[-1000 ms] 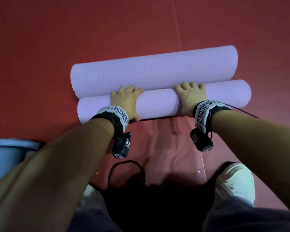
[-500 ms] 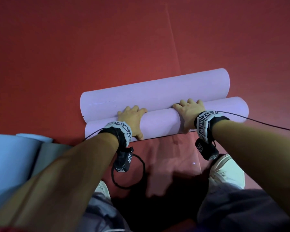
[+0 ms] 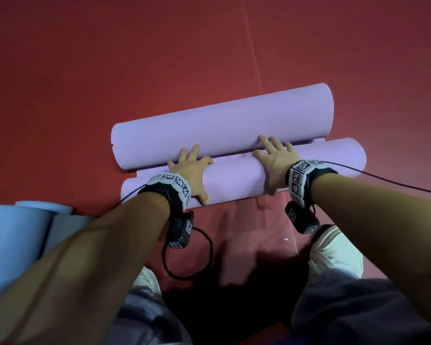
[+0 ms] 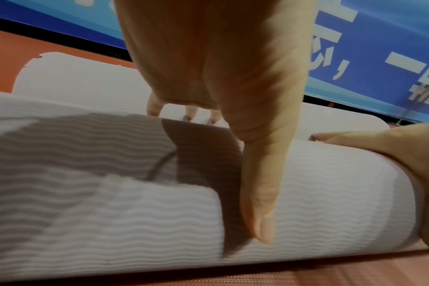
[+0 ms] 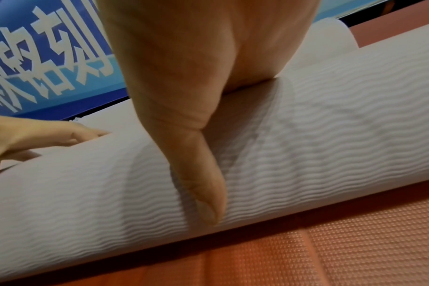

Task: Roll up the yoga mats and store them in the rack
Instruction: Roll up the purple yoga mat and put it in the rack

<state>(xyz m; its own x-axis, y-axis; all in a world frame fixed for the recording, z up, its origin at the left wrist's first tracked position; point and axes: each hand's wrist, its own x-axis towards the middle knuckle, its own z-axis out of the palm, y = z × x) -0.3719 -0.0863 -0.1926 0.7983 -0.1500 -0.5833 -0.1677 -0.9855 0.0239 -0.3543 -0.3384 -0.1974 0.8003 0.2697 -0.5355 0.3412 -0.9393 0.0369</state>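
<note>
Lilac yoga mat point(image 3: 224, 135) lies on the red floor point(image 3: 110, 58), rolled from both ends. Both hands, left hand point(image 3: 189, 170) and right hand point(image 3: 274, 160), press the nearer roll, fingers point(image 3: 264, 141) spread flat, tips touching the farther roll.

The blue rolled mat point(image 3: 13, 235) is cut by the left edge; white banner lettering point(image 4: 404, 63) is cropped and unreadable.

Red floor point(image 3: 110, 70); blue banner point(image 4: 380, 58), white lettering.
</note>
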